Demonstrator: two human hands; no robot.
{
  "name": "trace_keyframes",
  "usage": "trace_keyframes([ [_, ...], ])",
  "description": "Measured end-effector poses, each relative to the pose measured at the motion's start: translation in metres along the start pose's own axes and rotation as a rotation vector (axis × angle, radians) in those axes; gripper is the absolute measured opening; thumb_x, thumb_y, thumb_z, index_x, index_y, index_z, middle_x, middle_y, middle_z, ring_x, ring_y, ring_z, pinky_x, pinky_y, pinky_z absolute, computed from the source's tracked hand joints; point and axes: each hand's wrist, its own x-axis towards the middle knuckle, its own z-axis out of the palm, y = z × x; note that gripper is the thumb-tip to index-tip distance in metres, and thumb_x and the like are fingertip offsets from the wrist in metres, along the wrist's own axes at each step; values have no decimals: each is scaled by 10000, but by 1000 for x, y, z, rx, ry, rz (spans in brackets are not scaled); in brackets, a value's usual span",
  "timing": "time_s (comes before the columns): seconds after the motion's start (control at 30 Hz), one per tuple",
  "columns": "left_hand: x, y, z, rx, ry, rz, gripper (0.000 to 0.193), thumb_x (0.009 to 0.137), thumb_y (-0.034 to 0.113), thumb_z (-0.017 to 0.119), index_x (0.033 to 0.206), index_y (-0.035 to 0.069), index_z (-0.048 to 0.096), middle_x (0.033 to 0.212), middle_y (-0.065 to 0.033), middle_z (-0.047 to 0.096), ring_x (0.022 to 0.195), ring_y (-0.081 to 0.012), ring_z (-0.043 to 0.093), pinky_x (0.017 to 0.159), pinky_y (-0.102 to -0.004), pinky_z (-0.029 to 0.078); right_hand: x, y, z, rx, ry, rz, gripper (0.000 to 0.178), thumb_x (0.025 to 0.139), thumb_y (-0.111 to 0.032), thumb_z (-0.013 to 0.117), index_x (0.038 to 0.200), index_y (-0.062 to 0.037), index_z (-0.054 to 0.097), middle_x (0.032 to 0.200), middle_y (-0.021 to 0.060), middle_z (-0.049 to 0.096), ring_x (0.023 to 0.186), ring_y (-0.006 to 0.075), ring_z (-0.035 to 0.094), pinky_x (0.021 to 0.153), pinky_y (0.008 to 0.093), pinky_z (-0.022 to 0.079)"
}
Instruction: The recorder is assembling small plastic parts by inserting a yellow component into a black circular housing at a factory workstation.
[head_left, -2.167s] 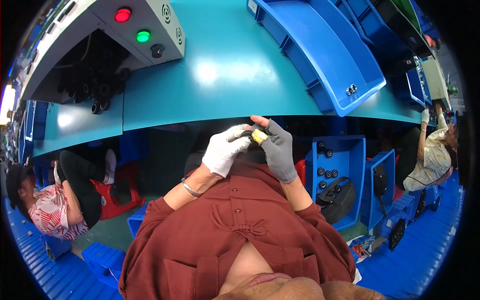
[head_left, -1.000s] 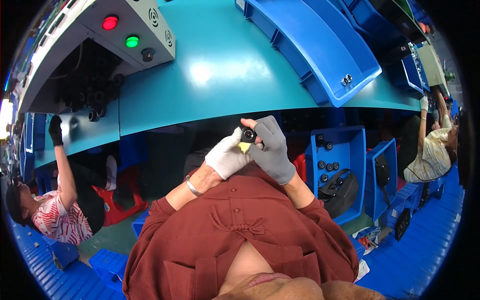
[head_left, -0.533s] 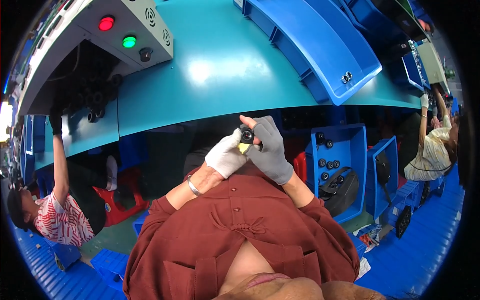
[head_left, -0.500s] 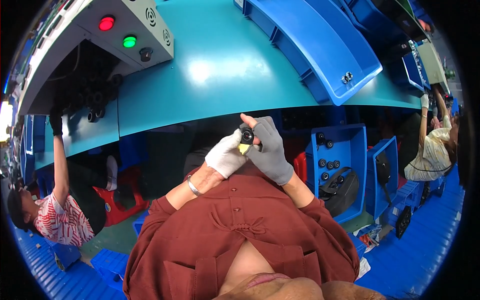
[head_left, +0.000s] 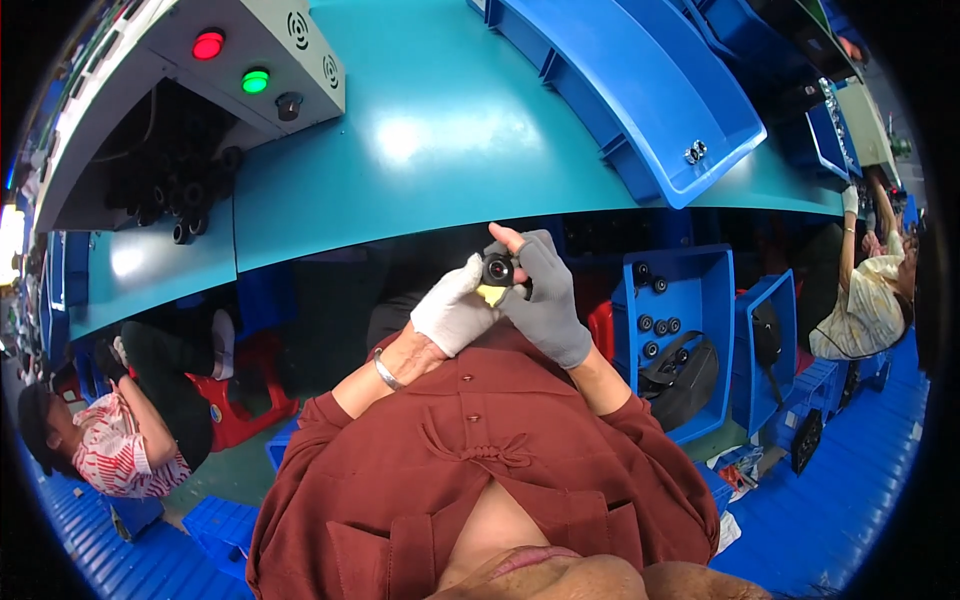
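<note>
In front of my chest I hold a small black wheel (head_left: 497, 269) with a round hole at its centre. My left hand (head_left: 450, 308), in a white glove, is closed on its left side. My right hand (head_left: 547, 305), in a grey glove with bare fingertips showing, grips it from the right, the index finger stretched past its top. A small yellow piece (head_left: 491, 294) shows just under the wheel between my hands; whether it is a cloth or something else, I cannot tell.
A teal table (head_left: 440, 170) spans the front. At left stands a white machine housing (head_left: 280, 60) with lamps, black wheels (head_left: 190, 195) beneath it. A long blue tray (head_left: 640, 100) holds small metal rings (head_left: 695, 152). Right of me, a blue bin (head_left: 722, 300) holds several wheels and a black bag (head_left: 685, 385).
The wheel and my right-hand fingers have shifted slightly, and more of the wheel's face shows. At left, a co-worker's arm has drawn back from under the machine housing toward their lap.
</note>
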Motion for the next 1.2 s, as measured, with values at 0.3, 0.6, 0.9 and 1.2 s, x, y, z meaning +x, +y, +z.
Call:
trace_keyframes([
  [0.3,3,-4,-22,48,-26,32,480,993,306,647,1334,-14,542,1146,-118,682,1085,-210,634,1044,-342,458,2,-6,7,131,97,-28,635,719,10,743,1337,-16,601,1027,65,621,826,202,512,722,294,462],
  [0.6,6,-1,-22,-16,-11,-52,498,984,287,664,1357,-16,536,1216,-140,660,1131,-231,624,1034,-390,490,-5,3,-2,105,-9,89,679,751,22,730,1406,-42,563,1093,88,619,908,192,566,788,294,489],
  [0.9,6,-2,-17,331,36,216,508,988,209,657,1378,-81,512,1305,-152,594,1145,-253,629,1001,-408,537,-7,-3,-19,312,-47,454,263,940,-11,599,1200,18,634,968,20,663,893,67,603,791,218,491],
  [1.2,-3,-2,3,1111,288,494,240,922,18,688,1159,-21,671,1062,-91,712,953,-149,692,850,-279,564,-8,12,-3,393,-9,420,190,856,46,673,1034,11,620,945,18,652,860,64,601,780,216,491],
])
